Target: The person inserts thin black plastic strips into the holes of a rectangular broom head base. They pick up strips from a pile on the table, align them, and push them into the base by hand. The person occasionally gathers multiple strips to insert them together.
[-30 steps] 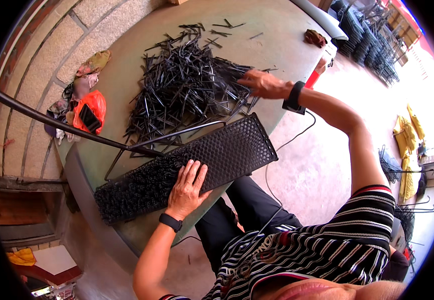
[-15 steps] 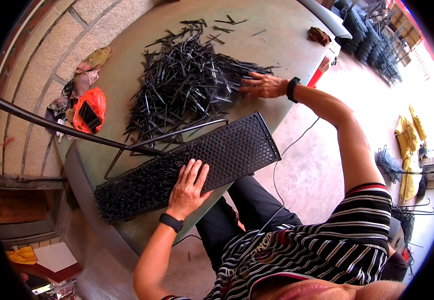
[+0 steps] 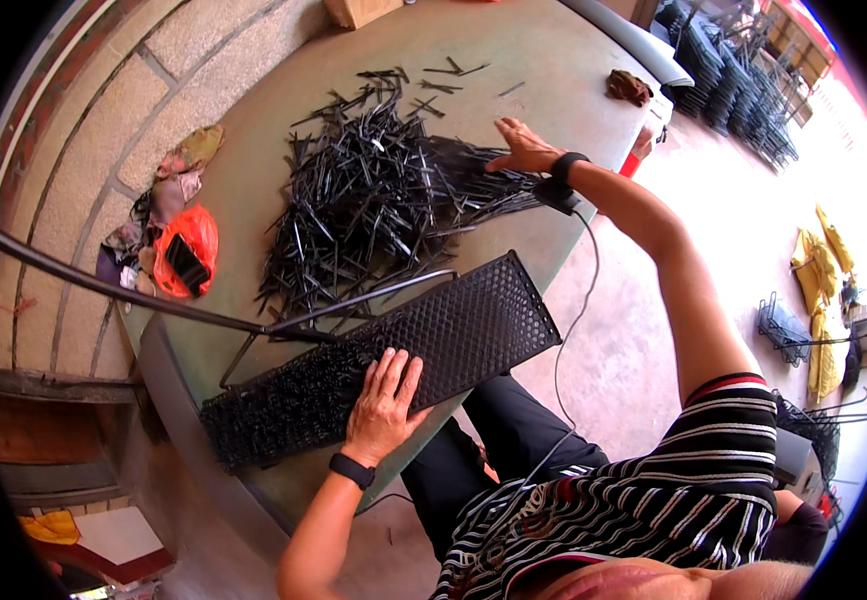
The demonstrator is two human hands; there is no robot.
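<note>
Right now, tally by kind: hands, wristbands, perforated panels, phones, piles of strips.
Left hand and right hand: 2
Left wristband and right wristband: 2
Black perforated panel: 1
Phone: 1
Pile of black strips: 1 (strips too tangled to count singly)
Total: 7

Left fingers (image 3: 395, 372) on a black perforated panel (image 3: 484, 312), right fingers (image 3: 517, 135) beside piled black strips (image 3: 364, 190)

Head-worn fisheye view, facing down, close above table (image 3: 254, 150)
</note>
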